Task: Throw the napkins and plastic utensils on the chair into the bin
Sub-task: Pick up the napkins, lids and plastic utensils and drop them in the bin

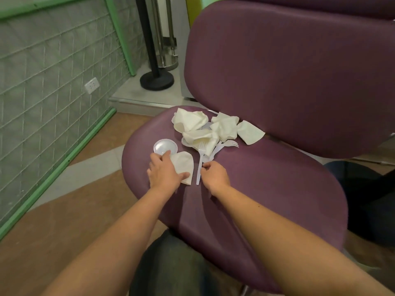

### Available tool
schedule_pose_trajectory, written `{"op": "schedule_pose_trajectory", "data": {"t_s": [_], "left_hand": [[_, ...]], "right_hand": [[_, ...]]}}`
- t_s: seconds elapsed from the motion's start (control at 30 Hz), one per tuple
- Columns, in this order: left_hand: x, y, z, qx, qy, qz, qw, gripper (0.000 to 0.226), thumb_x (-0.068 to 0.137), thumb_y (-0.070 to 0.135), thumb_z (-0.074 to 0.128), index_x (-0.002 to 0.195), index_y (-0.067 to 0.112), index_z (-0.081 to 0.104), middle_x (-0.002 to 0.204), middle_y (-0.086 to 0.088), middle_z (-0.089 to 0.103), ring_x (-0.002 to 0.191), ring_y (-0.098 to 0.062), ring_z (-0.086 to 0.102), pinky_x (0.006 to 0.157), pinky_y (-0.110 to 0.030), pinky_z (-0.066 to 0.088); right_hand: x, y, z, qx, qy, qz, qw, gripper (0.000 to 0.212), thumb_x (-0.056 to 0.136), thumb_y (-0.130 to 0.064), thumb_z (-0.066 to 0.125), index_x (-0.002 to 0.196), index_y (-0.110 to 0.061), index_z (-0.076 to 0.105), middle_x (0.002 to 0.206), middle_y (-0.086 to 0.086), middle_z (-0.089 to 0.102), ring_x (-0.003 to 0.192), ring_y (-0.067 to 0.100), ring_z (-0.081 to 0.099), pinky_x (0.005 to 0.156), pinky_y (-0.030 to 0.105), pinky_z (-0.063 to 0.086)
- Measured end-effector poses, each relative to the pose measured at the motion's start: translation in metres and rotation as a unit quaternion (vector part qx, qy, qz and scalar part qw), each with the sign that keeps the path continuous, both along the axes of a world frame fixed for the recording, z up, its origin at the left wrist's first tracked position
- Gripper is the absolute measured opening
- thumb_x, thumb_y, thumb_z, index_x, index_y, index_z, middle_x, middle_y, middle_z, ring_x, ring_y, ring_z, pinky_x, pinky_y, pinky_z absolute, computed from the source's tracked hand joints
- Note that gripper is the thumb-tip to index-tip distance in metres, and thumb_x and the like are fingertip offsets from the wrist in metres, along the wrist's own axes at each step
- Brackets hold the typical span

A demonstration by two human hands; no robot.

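Both hands (188, 174) flank a plastic fork (201, 161), left on napkin (183, 166).

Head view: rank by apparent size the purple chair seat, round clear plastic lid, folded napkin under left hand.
1. Purple chair seat, by far the largest.
2. Folded white napkin, partly covered by the left hand.
3. Round clear plastic lid, close to the napkin; unsure.
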State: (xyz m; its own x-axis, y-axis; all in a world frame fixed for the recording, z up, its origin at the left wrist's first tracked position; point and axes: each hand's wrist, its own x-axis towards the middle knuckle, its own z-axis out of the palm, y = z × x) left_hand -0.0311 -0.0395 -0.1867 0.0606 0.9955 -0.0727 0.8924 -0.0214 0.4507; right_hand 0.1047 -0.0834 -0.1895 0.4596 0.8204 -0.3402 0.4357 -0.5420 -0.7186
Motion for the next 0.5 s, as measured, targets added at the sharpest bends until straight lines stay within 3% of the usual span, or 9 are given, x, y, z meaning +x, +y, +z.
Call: {"op": "schedule_pose_trajectory", "data": {"t_s": [0.1,0.2,0.33,0.43,0.5], "left_hand": [[-0.006,-0.003,0.004,-0.015,-0.081,0.009,0.997,0.084,0.070,0.037,0.086,0.138,0.019,0.041,0.125,-0.004,0.029,0.108,-0.028,0.052,0.094,-0.039,0.047],[-0.007,-0.006,0.008,-0.023,-0.106,0.023,0.994,0.076,0.073,0.033,0.084,0.132,0.019,0.039,0.127,-0.004,0.039,0.106,-0.030,0.057,0.082,-0.037,0.046],[-0.003,-0.011,0.017,-0.031,-0.142,0.032,0.989,0.058,0.084,0.032,0.073,0.126,0.017,0.035,0.102,0.000,0.054,0.094,-0.027,0.058,0.074,-0.034,0.041],[0.008,-0.021,0.025,-0.042,-0.198,0.021,0.979,0.045,0.091,0.026,0.064,0.122,0.013,0.034,0.102,-0.003,0.056,0.089,-0.025,0.055,0.075,-0.036,0.044],[0.021,-0.029,0.030,-0.057,-0.240,0.009,0.969,0.036,0.095,0.021,0.058,0.119,0.014,0.032,0.110,-0.009,0.055,0.092,-0.027,0.056,0.078,-0.039,0.048]], "right_hand": [[-0.010,0.009,-0.004,-0.005,-0.007,-0.002,1.000,0.016,0.090,-0.035,0.055,0.091,-0.026,0.069,0.102,0.002,0.071,0.093,0.031,0.066,0.077,0.038,0.056],[-0.013,0.010,-0.005,-0.022,0.003,-0.009,1.000,0.018,0.087,-0.033,0.057,0.072,-0.025,0.062,0.085,0.003,0.071,0.076,0.032,0.065,0.073,0.038,0.058],[-0.004,-0.006,0.002,-0.025,0.057,-0.041,0.997,0.013,0.089,-0.017,0.056,0.081,-0.017,0.066,0.077,0.002,0.065,0.067,0.024,0.061,0.051,0.024,0.044],[0.007,-0.032,0.005,0.010,0.113,-0.078,0.990,0.009,0.088,-0.012,0.058,0.090,-0.021,0.057,0.080,-0.006,0.059,0.064,0.013,0.055,0.048,0.024,0.041],[0.016,-0.052,0.004,0.032,0.154,-0.105,0.982,0.014,0.086,-0.009,0.057,0.089,-0.022,0.056,0.084,-0.004,0.062,0.069,0.018,0.059,0.058,0.031,0.052]]}}
